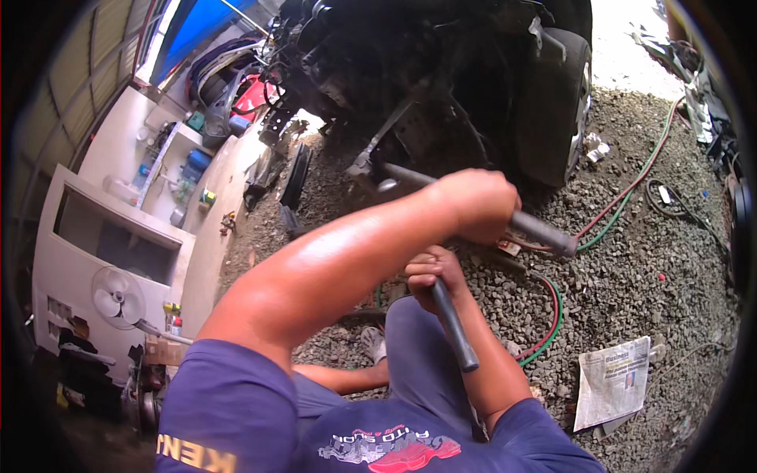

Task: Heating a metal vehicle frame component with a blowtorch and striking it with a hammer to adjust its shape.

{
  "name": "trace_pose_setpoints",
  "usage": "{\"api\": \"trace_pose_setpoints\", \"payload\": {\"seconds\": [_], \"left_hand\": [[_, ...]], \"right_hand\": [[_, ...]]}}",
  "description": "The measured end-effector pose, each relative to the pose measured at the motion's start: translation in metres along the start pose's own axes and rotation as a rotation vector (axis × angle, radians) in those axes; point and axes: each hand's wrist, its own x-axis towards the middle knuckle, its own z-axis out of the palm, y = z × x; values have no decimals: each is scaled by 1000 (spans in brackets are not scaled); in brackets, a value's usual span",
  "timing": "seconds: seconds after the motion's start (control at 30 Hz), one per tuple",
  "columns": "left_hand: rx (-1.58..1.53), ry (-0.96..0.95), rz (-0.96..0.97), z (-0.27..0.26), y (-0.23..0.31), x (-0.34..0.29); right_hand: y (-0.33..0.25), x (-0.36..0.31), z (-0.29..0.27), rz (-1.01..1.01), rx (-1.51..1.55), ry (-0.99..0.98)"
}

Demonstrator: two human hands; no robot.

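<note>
My left arm crosses in front of me, and my left hand is closed around a long grey metal pipe. The pipe slants from beneath the vehicle down to the right, its blunt end beyond my fist. Below it, my right hand is wrapped round a dark rod that points down toward my lap; what lies at its upper end is hidden. Near the pipe's far end are a metal suspension arm and a small round shiny part.
A tyre stands at the vehicle's right. Red and green hoses cross the gravel. At the right lie a newspaper and a black cable coil. A white fan and shelves are at the left.
</note>
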Motion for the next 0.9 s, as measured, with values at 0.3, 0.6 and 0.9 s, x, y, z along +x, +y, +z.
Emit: {"api": "trace_pose_setpoints", "payload": {"seconds": [0.3,0.6,0.9], "left_hand": [[114,-97,155,42,0,-1],[105,-57,144,31,4,3],[15,48,34,13,1,7]], "right_hand": [[-23,-56,-96,-183,-422,304],[-99,-155,-157,-890,6,481],[-28,-12,-18,-180,-277,6]]}}
